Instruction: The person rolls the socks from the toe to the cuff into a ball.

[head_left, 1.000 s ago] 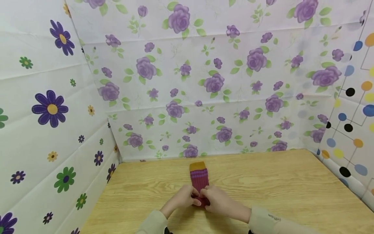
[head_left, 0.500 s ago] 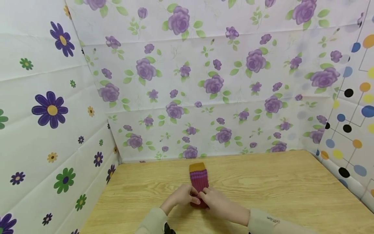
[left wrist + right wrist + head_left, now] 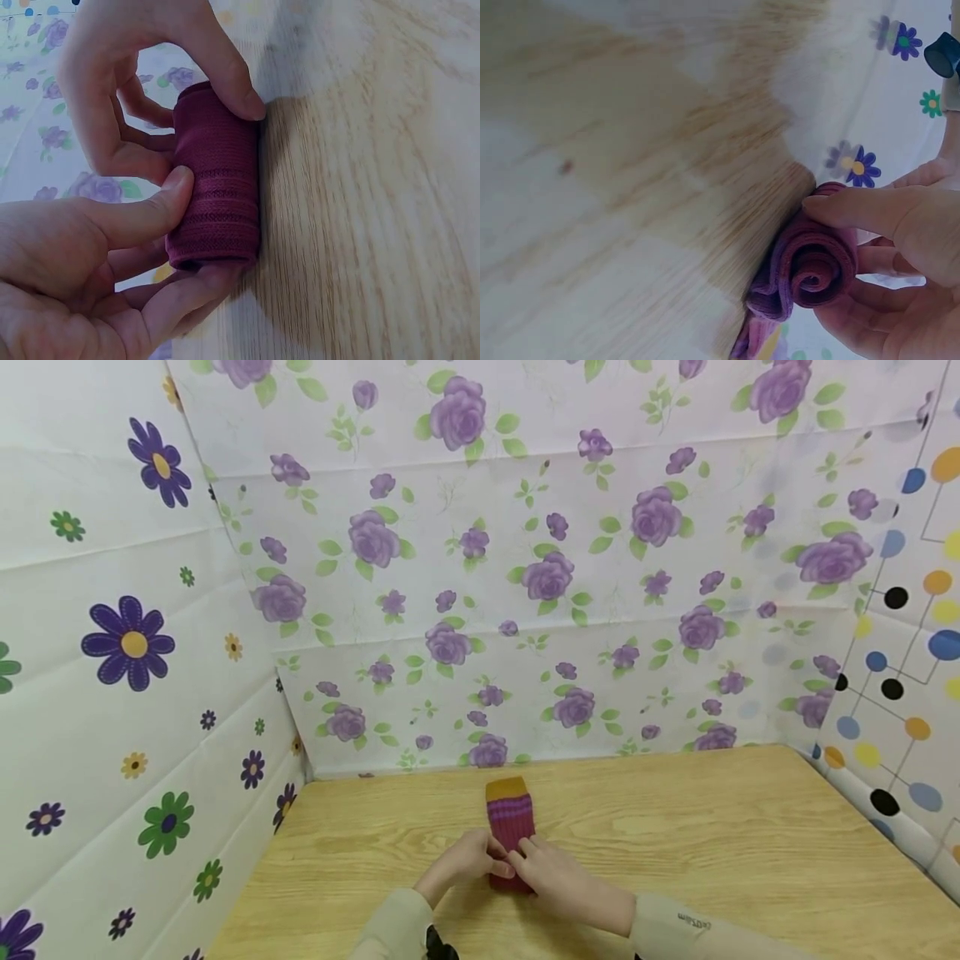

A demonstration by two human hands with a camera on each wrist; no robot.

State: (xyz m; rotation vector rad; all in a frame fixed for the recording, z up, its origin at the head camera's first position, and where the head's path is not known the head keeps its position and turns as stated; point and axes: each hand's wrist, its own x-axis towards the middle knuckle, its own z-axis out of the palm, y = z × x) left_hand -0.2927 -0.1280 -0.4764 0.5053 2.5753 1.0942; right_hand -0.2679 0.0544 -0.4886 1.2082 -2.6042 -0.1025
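Note:
A maroon ribbed sock (image 3: 512,827) with purple stripes and a mustard end lies lengthwise on the table. Its near part is wound into a roll (image 3: 217,172), and the flat part stretches away from me. My left hand (image 3: 472,858) holds the left end of this roll, thumb on the near side and fingers round the end. At the other end my right hand (image 3: 558,877) grips it between thumb and curled fingers. The right wrist view shows the coiled layers as a spiral (image 3: 814,274) beside the right fingers.
The wood-grain table (image 3: 675,827) extends to both sides of the sock. White sheeting with purple roses (image 3: 547,575) hangs behind it. A daisy-print sheet (image 3: 135,643) stands on the left, a dotted one (image 3: 892,689) on the right.
Both hands stay on the rolled end of the sock. Their fingers have shifted slightly, with the right hand a touch higher and further left. The sock's far end keeps its place.

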